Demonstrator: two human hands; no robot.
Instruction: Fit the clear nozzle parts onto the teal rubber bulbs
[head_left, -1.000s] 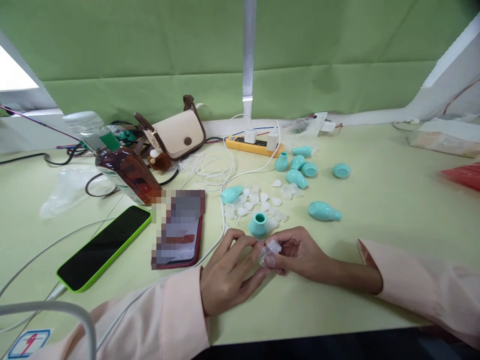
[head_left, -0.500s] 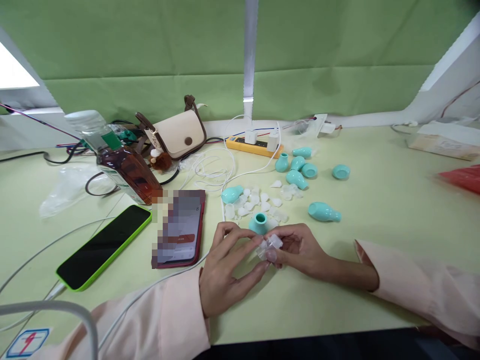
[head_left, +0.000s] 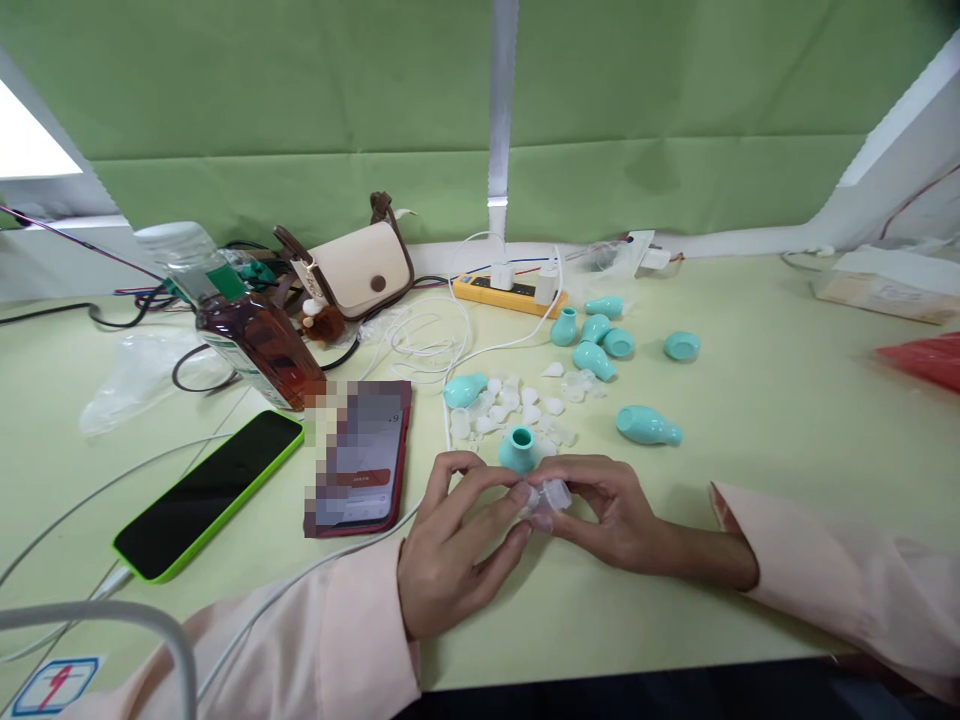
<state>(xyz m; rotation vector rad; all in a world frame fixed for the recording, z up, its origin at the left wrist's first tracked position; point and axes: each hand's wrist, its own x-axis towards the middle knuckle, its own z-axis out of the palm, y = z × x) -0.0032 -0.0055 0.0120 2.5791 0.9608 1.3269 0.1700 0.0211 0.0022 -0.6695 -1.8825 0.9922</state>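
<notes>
Left hand [head_left: 459, 548]: nearly closed, pinching clear piece [head_left: 556, 495]
Right hand [head_left: 611, 512]: likewise
Risk, just before nearest teal vase [head_left: 516, 457]: I judge a slack pinch could drop it, nudging knuckles topple the vase

Soft light, upper-left edge blown out

Right grip [head_left: 611, 515] has room ahead; vase [head_left: 516, 456] blocks ahead-left.

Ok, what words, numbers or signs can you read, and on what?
"9", small, likely: red-cased phone, screen partly pixelated.
Red lightning-like mark, no words: blue-edged sticker.
Too small or blurred to read: print on the bottle, the box at right and the phone's red button.
</notes>
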